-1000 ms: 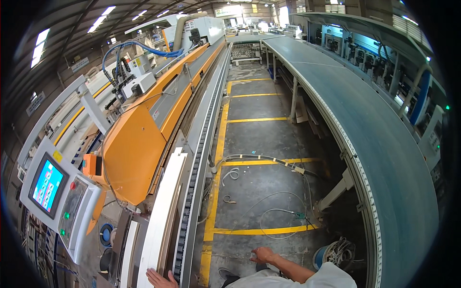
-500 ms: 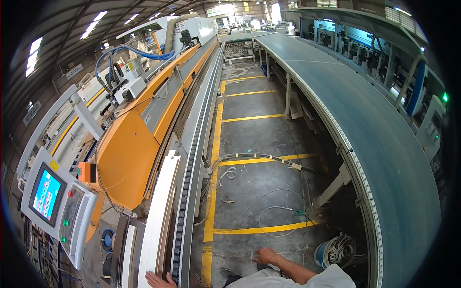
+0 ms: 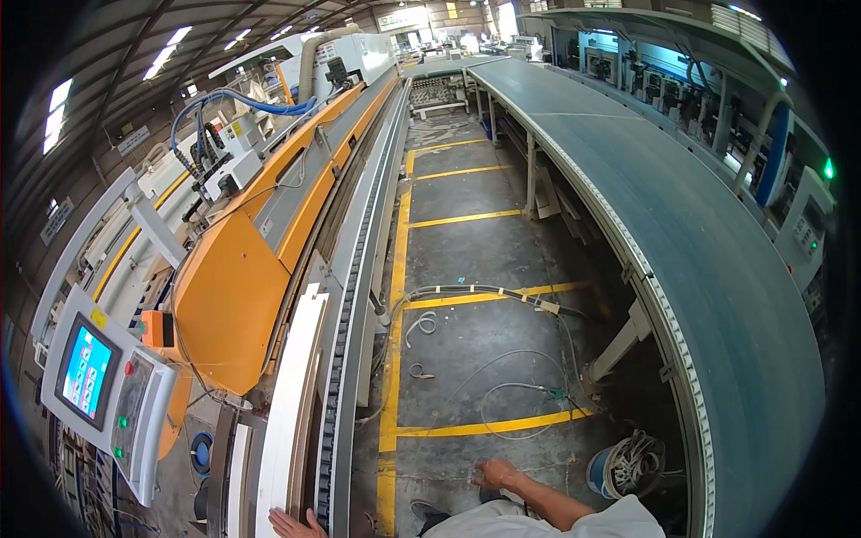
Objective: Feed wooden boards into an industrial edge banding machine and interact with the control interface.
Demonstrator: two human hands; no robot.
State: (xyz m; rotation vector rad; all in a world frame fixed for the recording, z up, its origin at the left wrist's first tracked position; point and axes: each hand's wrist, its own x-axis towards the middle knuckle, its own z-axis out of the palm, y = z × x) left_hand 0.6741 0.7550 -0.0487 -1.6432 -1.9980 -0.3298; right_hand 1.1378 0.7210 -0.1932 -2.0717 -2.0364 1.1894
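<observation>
L hand (image 3: 298, 524) lies on nr end of a long white board (image 3: 292, 394), fingers out, thumb apart, not wrapped round it. Board runs lengthwise on the machine bed (image 3: 339, 269), L of the black roller track (image 3: 332, 430) along the bed's R edge. R hand (image 3: 496, 473) hangs over the floor, fingers half-bent; can't tell if it holds anything. Uneven pressure could skew the board toward the rollers, w/ a thumb nip poss. Trip risks: hose bundle (image 3: 484, 288) across the aisle, green-tipped cable (image 3: 556, 393) looped nearer. Bucket (image 3: 595, 473) w/ cords stands nr conveyor table's (image 3: 682, 269) L edge; control panel (image 3: 117, 408) stands off bed's L edge.
</observation>
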